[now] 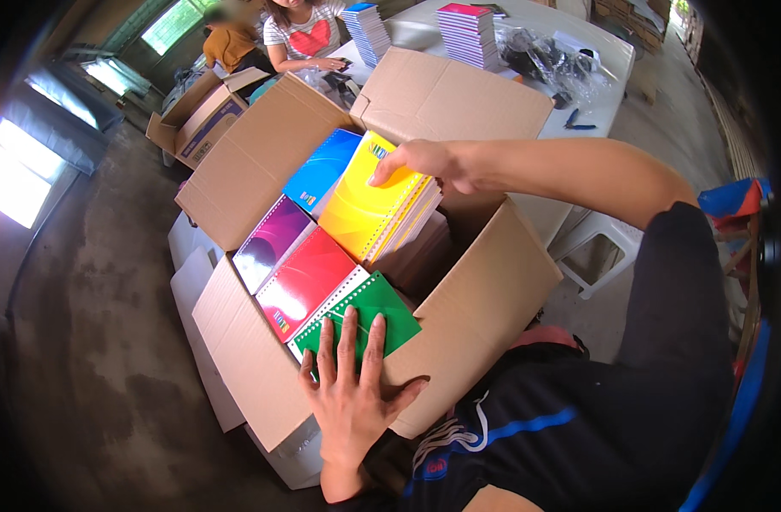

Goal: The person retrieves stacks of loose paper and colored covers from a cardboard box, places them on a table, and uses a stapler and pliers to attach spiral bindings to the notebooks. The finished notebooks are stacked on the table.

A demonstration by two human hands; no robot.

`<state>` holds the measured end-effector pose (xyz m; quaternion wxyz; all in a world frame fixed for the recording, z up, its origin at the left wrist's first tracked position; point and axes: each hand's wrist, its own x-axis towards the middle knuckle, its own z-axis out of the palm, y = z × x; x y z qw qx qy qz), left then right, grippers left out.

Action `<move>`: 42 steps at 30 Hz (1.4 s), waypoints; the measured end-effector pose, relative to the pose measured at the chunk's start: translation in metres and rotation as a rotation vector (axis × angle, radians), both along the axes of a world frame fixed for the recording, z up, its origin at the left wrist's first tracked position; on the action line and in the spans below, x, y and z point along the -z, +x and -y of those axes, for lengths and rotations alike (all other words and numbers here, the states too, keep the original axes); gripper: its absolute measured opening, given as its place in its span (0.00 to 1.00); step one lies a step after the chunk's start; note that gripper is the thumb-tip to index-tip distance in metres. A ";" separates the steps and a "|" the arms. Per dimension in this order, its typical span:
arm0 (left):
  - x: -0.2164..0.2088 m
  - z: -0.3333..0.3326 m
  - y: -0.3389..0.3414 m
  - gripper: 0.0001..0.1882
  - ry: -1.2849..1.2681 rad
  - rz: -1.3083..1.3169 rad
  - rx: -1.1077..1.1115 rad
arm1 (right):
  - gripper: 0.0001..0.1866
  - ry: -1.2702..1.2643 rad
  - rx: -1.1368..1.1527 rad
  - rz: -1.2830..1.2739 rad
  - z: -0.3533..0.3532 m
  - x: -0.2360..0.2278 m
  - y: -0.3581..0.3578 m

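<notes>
An open cardboard box [493, 277] stands before me, packed with spiral-hole notebooks. My right hand [423, 162] reaches in from the right and grips a stack of yellow notebooks [352, 209] at its far end, thumb on the top cover. This stack sits tilted, higher than those around it. My left hand [352, 401] lies flat with fingers spread on a green notebook [392, 314] at the near end. Beside these, along the left of the box, are a red notebook [309, 282], a purple notebook [272, 239] and a blue notebook [322, 171].
On the white table [608, 72] behind are a blue notebook stack [369, 38], a pink-topped stack [469, 34], clear plastic wrap [548, 64] and pliers [578, 121]. Two people sit beyond. Another open box [207, 124] stands back left; a white stool [599, 252] is at right.
</notes>
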<state>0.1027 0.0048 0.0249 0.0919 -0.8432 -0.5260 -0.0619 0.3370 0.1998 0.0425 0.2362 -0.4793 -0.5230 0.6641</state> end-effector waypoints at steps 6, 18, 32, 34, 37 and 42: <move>-0.031 -0.006 -0.007 0.52 -0.223 0.019 0.057 | 0.26 0.266 0.186 -0.271 0.028 -0.055 0.047; 0.001 -0.219 0.106 0.25 -0.496 -0.357 0.612 | 0.31 0.192 0.834 -1.030 0.093 -0.006 0.187; 0.075 -0.240 0.094 0.35 -0.262 -0.436 0.774 | 0.31 0.146 0.915 -1.129 0.125 0.073 0.261; 0.074 -0.236 0.097 0.29 -0.245 -0.473 0.759 | 0.31 0.151 0.893 -1.126 0.124 0.079 0.264; 0.066 -0.229 0.112 0.15 -0.183 -0.540 0.753 | 0.31 0.162 0.861 -1.134 0.123 0.081 0.261; 0.063 -0.248 0.113 0.04 -0.244 -0.435 0.798 | 0.31 0.176 0.837 -1.104 0.127 0.081 0.254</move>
